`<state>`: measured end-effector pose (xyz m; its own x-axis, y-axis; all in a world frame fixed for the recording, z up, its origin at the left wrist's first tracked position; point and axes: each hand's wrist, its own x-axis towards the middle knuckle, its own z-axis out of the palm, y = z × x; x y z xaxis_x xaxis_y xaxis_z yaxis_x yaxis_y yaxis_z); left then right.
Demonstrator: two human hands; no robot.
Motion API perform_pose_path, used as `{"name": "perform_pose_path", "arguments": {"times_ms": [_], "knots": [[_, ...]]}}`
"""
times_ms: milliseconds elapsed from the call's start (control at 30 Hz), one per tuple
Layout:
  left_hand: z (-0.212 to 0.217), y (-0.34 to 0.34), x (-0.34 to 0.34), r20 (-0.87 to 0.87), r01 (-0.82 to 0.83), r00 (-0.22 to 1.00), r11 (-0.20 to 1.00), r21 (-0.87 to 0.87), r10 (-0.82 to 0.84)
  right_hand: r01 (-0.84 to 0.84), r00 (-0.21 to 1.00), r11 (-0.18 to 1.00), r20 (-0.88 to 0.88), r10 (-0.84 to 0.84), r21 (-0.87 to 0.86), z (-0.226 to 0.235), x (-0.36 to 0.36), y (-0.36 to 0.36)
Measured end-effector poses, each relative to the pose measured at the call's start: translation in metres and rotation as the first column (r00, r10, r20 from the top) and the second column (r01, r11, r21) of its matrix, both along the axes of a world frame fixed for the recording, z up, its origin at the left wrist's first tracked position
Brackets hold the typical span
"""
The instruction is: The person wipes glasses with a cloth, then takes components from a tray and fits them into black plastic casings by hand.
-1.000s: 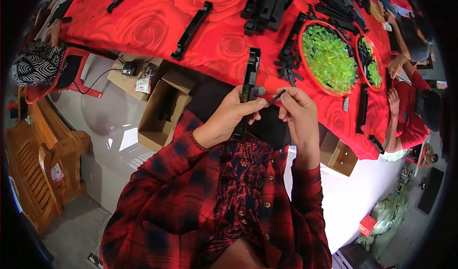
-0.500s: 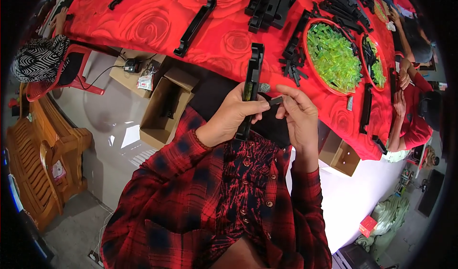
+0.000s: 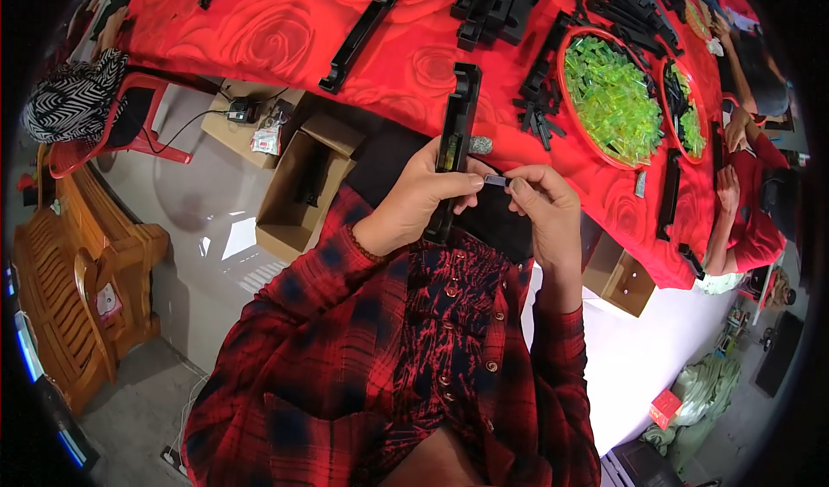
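Gripping black bar (image 3: 458,116) in left hand (image 3: 423,198) | right hand (image 3: 540,206) fingers (image 3: 516,186) pinch small piece (image 3: 495,180) (beside bar)

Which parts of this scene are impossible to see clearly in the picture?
- Head view: the lower end of the long black plastic bar is hidden by the left hand.
- The small grey piece at the right hand is too small to identify.
- The second red bowl is partly covered by black parts.
- The co-worker is cut off by the fisheye rim.

black bar's (image 3: 456,133) lower end behind left hand (image 3: 423,198), small clip (image 3: 495,180) indistinct
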<state>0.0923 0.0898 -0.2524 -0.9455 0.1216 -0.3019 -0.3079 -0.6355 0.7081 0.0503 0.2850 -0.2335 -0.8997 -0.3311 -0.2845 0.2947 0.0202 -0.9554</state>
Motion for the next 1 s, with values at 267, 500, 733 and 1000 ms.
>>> {"name": "perform_pose_path", "arguments": {"times_ms": [267,500,733,1000], "knots": [[-0.003,0.0,0.002,0.002,-0.036,0.999,0.999,0.018,0.036,-0.13,0.991,0.991,0.018,0.129,0.02,-0.001,0.007,-0.002],[0.0,0.002,0.002,-0.046,0.004,0.999,1.0,-0.002,-0.005,-0.127,0.988,0.988,-0.072,0.133,0.09,-0.007,0.011,-0.002],[0.001,0.0,0.002,-0.042,0.066,0.997,0.995,0.072,-0.063,-0.002,1.0,0.991,-0.002,0.002,-0.136,-0.011,0.01,0.0],[-0.003,0.004,0.002,-0.078,0.026,0.997,0.998,-0.049,-0.03,-0.043,0.969,0.902,0.201,0.142,-0.429,-0.013,0.009,0.002]]}}
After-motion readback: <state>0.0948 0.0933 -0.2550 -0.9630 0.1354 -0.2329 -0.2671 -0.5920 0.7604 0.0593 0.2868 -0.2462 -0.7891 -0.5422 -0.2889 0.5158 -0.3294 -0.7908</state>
